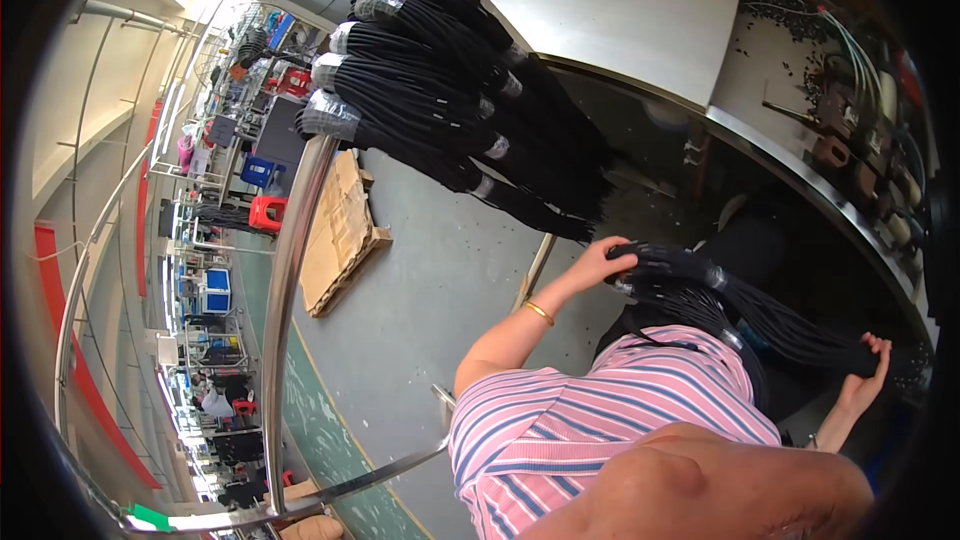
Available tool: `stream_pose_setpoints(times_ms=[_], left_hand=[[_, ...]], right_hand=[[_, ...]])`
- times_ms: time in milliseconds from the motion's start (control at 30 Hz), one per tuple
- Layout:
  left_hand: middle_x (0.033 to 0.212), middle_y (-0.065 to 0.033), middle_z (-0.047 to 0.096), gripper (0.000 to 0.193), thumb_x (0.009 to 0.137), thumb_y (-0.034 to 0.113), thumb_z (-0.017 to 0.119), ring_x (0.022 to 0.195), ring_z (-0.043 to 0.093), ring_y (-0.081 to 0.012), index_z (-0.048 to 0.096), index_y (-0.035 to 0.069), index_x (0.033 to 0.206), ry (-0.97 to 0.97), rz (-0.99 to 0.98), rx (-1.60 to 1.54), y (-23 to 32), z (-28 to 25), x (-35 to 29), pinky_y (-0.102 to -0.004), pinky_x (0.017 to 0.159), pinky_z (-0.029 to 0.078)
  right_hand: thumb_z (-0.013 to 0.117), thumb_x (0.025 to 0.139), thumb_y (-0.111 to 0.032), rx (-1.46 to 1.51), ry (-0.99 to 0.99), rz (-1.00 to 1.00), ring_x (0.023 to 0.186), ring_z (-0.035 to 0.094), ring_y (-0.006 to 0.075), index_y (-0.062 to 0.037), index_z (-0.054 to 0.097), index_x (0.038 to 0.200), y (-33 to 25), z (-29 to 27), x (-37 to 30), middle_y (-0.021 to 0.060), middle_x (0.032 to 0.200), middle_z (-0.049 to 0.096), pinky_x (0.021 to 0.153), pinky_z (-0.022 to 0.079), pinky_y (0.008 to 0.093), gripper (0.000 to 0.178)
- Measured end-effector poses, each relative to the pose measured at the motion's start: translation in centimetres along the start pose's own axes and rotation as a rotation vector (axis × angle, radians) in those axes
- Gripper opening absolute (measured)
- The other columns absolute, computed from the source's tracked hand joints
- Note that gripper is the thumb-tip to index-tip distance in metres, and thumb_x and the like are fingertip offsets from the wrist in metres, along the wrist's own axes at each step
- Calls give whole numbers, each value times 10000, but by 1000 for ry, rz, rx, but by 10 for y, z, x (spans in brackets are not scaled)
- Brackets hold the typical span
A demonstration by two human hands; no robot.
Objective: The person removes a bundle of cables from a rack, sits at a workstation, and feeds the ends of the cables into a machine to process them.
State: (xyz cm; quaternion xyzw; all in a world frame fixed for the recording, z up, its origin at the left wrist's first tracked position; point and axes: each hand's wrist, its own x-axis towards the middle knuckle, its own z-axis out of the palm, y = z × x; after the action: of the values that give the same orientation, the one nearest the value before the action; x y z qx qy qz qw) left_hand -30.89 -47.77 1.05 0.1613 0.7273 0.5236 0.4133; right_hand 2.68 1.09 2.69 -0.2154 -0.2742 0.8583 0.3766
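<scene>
A bundle of thin black cables (pixel 790 328) lies stretched across my lap, with clear tape around it near the middle. My left hand (pixel 604 262) is closed around its left end, thumb on top. At the right end, my right hand (pixel 874 368) is closed around the cables, its fingers curled by the cut tips. More black cables lie on my lap under the held bundle. Ahead and to the left, several taped black cable bundles (pixel 440 90) hang over a metal rail (pixel 297 270), with their loose ends pointing toward my left hand.
A metal-topped workbench (pixel 625 15) stands ahead, its edge curving round to my right. Small black scraps and tools lie on its right part. Flattened cardboard (pixel 338 235) rests on the grey floor (pixel 420 270). Beyond the rail stand a red stool (pixel 267 214) and crowded shelves.
</scene>
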Motion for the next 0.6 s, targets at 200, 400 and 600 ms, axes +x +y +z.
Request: stream_pose_setpoints(times_ms=[200, 400, 600], left_hand=[[624, -58, 610, 388, 906, 385, 614, 452, 567, -129, 638, -1, 876, -56, -255, -397, 58, -39, 45, -249, 393, 446], [685, -54, 583, 535, 899, 561, 538, 471, 539, -136, 620, 34, 870, 179, -438, -327, -40, -21, 82, -261, 443, 451], [1030, -95, 605, 643, 949, 616, 353, 952, 561, -173, 583, 42, 1127, 510, -180, -497, -60, -18, 35, -327, 841, 461]], right_hand=[[485, 974, -84, 118, -149, 56, 913, 475, 210, -11, 445, 889, -21, 81, 12, 52, 831, 402, 1013, 393, 373, 119], [495, 970, -94, 85, -119, 150, 968, 540, 239, 1, 512, 925, 6, -1, 69, 97, 884, 540, 1030, 397, 404, 107], [541, 923, -42, 262, 30, 191, 918, 574, 238, 27, 558, 966, 51, 41, 69, 114, 862, 581, 1049, 388, 448, 83]])
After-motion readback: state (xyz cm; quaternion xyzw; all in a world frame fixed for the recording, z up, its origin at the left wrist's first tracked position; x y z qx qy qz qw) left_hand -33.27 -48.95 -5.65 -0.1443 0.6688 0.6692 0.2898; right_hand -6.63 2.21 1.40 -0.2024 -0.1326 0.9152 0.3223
